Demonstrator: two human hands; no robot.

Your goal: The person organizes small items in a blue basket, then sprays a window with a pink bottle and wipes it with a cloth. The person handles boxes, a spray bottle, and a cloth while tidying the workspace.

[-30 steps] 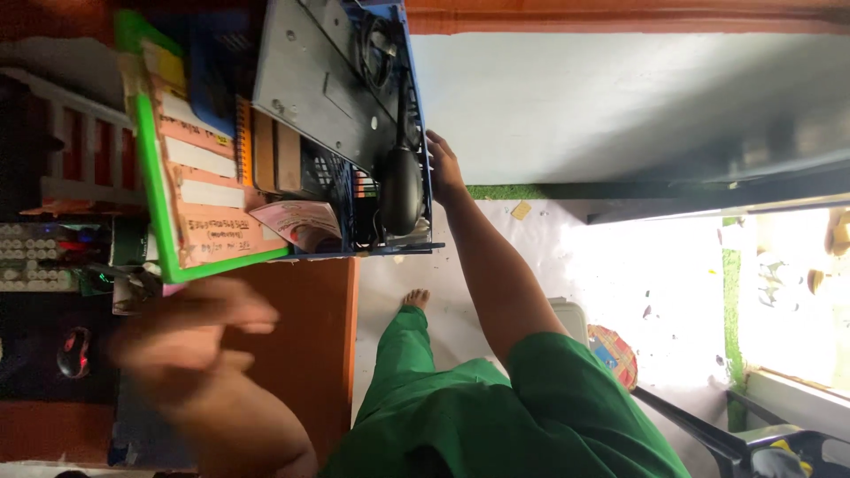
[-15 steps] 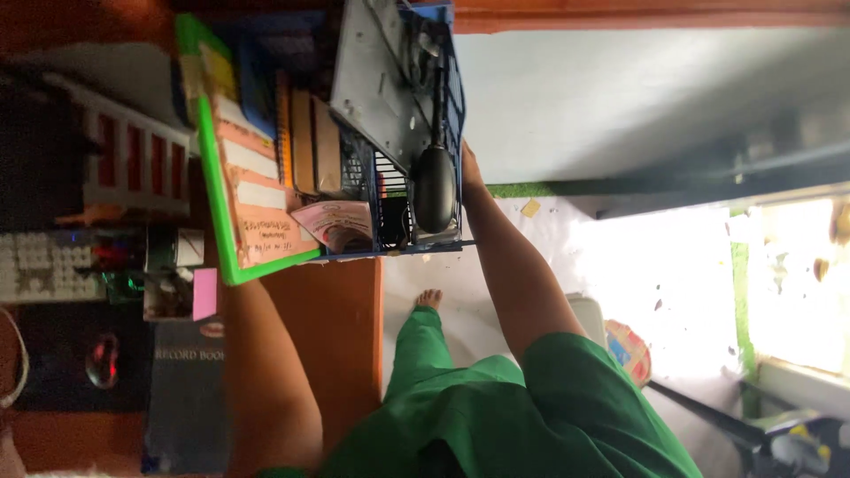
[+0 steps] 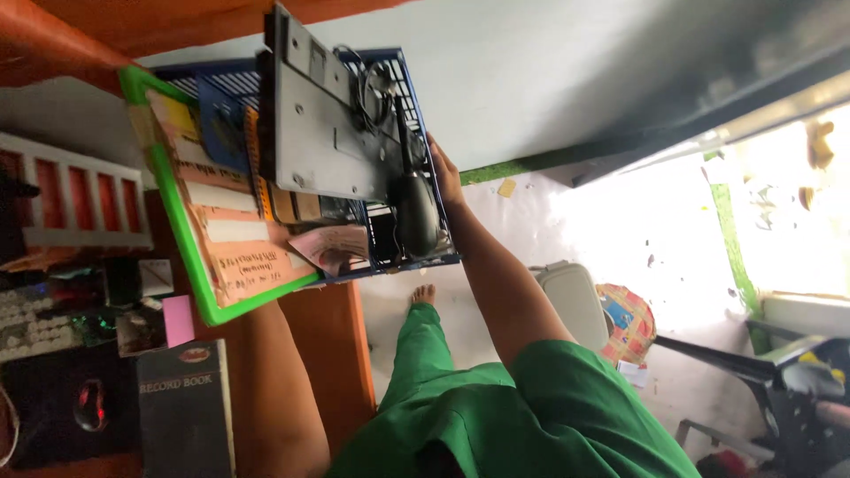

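A blue plastic crate (image 3: 217, 93) sits tilted in front of me, close to the camera. It holds a grey keyboard turned underside out (image 3: 328, 133), a black mouse (image 3: 416, 212) with cables, and a green-edged folder (image 3: 190, 257) with papers. My right hand (image 3: 445, 173) grips the crate's right side next to the mouse. My left forearm (image 3: 266, 372) runs up behind the folder and crate, and that hand is hidden. My green trousers (image 3: 496, 416) and a bare foot (image 3: 423, 292) show below the crate.
An orange desk (image 3: 328, 354) on the left carries a black book (image 3: 181, 407), a second mouse (image 3: 91, 405), a lit keyboard (image 3: 35, 319), a pink note (image 3: 177, 320) and a white rack (image 3: 80, 199). A dark chair (image 3: 797, 389) and a pale stool (image 3: 575, 301) stand on the floor at right.
My left hand was loose and blurred low on the left. It has gone up behind the crate. The crate now sits nearer and more central in view.
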